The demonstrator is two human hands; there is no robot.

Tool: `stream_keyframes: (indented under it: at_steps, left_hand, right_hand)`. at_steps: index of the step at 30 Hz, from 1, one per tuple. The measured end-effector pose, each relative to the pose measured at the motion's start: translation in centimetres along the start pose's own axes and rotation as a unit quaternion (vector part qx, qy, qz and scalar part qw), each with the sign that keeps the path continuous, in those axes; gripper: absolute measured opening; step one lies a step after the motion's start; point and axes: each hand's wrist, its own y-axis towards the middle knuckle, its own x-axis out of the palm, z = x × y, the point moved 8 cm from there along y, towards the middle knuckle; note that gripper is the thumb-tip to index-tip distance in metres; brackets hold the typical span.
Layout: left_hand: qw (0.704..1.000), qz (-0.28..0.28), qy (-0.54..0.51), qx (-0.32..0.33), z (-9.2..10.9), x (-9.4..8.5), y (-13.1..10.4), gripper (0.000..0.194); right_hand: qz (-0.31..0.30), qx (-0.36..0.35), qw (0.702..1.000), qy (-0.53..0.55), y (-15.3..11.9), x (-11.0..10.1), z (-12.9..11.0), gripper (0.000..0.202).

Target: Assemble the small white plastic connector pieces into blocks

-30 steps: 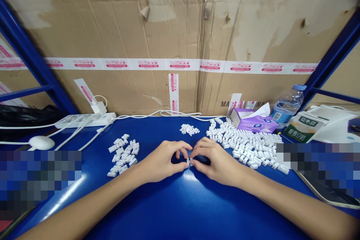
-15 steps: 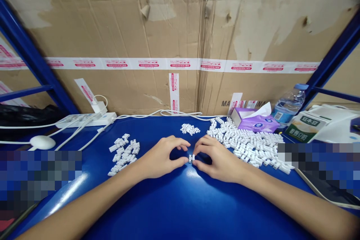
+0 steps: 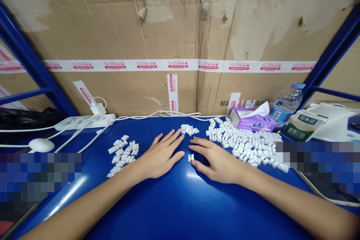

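My left hand (image 3: 163, 153) lies spread on the blue table (image 3: 168, 210), its fingertips beside a small heap of tiny white pieces (image 3: 189, 129). Nothing is in it. Between the two hands, a small white part (image 3: 189, 158) rests on the table with a tiny white piece (image 3: 192, 156) at its right side. My right hand (image 3: 212, 159) has its fingers apart, the thumb tip close to the small part. Several white parts (image 3: 123, 155) lie beyond my left forearm, and a large pile of white parts (image 3: 247, 142) is beyond the right hand.
At the back right stand a purple tissue box (image 3: 254, 120), a water bottle (image 3: 287, 103) and a green-and-white carton (image 3: 303, 123). A power strip (image 3: 84, 120) with white cables lies at the back left. Cardboard (image 3: 126, 26) rises behind the table.
My left hand has moved away from the small white part, its fingers spreading flat towards the tiny pieces. The right hand's fingers have opened a little beside the part.
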Motion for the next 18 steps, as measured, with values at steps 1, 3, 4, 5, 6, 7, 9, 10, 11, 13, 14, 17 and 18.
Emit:
stream_keyframes:
  at_steps: [1, 3, 4, 5, 6, 7, 9, 10, 11, 13, 14, 17, 18]
  left_hand:
    - [1.0, -0.001, 0.003, 0.005, 0.1, 0.0, 0.0, 0.062]
    - [1.0, 0.003, 0.008, 0.02, 0.3, -0.1, 0.2, 0.061]
    - [0.999, 0.007, 0.01, 0.031, 0.4, -0.2, 0.3, 0.059]
    - [0.999, 0.016, 0.012, 0.043, 0.5, -0.4, 0.4, 0.057]
    - [0.998, 0.026, 0.014, 0.055, 0.6, -0.6, 0.6, 0.055]
    - [0.997, 0.036, 0.016, 0.065, 0.6, -0.8, 0.7, 0.053]
    - [0.997, 0.043, 0.019, 0.068, 0.5, -0.8, 1.1, 0.052]
    - [0.997, 0.037, 0.019, 0.064, 0.4, -0.7, 1.2, 0.052]
    - [0.998, 0.029, 0.019, 0.06, 0.2, -0.5, 1.4, 0.053]
    - [0.998, 0.021, 0.019, 0.053, 0.1, -0.3, 1.4, 0.053]
    - [0.998, 0.024, 0.019, 0.052, 0.1, -0.4, 1.4, 0.052]
    - [0.997, 0.049, 0.016, 0.053, 0.2, -0.8, 1.2, 0.048]
    - [0.997, 0.061, 0.015, 0.053, 0.3, -0.9, 1.2, 0.046]
  right_hand:
    - [-0.001, 0.001, 1.0, -0.001, 0.0, 0.0, 0.0, 0.051]
    - [0.0, 0.002, 1.0, -0.001, 0.0, -0.1, -0.1, 0.051]
    - [0.001, 0.001, 1.0, -0.001, 0.0, -0.2, -0.1, 0.051]
    - [0.002, 0.0, 1.0, -0.002, 0.0, -0.2, -0.2, 0.051]
    - [0.003, -0.002, 1.0, -0.002, 0.0, -0.2, -0.2, 0.051]
    - [0.003, -0.003, 1.0, -0.004, 0.1, -0.2, -0.3, 0.051]
    - [0.002, -0.004, 1.0, -0.007, 0.1, -0.2, -0.3, 0.051]
    - [0.003, -0.004, 1.0, -0.008, 0.1, -0.2, -0.3, 0.051]
    - [0.003, -0.003, 1.0, -0.009, 0.0, -0.2, -0.3, 0.051]
    - [0.005, -0.001, 1.0, -0.008, 0.0, -0.3, -0.2, 0.051]
    - [0.006, 0.0, 1.0, -0.007, 0.0, -0.3, -0.2, 0.051]
    - [0.006, -0.004, 1.0, -0.007, 0.0, -0.3, -0.3, 0.05]
    - [0.006, -0.005, 1.0, -0.008, 0.0, -0.3, -0.3, 0.05]
